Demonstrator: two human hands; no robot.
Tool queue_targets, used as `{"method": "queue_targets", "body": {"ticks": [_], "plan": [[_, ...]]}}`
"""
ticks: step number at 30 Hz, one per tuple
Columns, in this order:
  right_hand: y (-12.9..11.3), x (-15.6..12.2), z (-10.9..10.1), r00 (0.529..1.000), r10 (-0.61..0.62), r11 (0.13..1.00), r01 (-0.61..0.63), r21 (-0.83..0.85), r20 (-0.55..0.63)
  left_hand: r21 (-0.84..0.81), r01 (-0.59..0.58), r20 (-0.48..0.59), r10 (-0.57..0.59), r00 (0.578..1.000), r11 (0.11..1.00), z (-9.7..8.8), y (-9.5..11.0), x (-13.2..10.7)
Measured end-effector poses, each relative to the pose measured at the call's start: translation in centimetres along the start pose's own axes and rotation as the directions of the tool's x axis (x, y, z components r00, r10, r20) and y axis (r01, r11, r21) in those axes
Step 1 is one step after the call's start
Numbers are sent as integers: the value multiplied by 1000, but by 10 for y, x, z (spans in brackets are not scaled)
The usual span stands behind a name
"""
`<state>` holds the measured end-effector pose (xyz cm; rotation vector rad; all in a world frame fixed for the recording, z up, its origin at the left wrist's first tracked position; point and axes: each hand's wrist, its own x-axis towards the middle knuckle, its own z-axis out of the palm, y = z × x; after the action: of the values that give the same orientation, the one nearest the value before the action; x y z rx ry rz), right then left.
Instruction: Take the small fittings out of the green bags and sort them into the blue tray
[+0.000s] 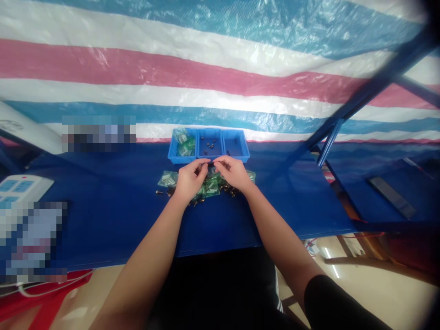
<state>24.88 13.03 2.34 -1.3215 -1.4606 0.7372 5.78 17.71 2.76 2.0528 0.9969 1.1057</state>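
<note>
My left hand [191,178] and my right hand [233,170] meet fingertip to fingertip just in front of three blue bins. Both are closed in a pinch; whatever lies between the fingers is too small to make out. Beneath them spreads a pile of small green-tinted plastic packets [210,187] with dark screw-like parts [231,189] among them. The left bin [183,160] holds similar green packets [185,145]. A few small dark parts [210,145] lie in the middle bin, and the right bin [237,144] has a dark piece near its front.
The blue table [288,201] carries a white power strip [25,188] at the left. A dark phone-like slab [392,196] lies at the right. A blue metal frame bar [364,87] slants across the right side, before a striped plastic sheet [206,68].
</note>
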Motion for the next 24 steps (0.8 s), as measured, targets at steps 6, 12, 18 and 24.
{"method": "queue_targets", "body": {"ticks": [6, 12, 18, 24], "plan": [[-3, 0, 0, 1000, 9, 999, -8, 45, -27, 47, 27, -33, -26, 999, 998, -3, 3, 1], [-5, 0, 0, 999, -6, 999, 8, 47, -49, 39, 31, 3, -31, 1000, 999, -2, 2, 1], [-8, 3, -9, 946, 30, 1000, -29, 6, -323, 62, 50, 2, -50, 999, 997, -4, 4, 0], [-2, 7, -28, 883, 100, 990, -136, -46, -459, 48, 42, 17, -43, 999, 998, -4, 4, 0]]}}
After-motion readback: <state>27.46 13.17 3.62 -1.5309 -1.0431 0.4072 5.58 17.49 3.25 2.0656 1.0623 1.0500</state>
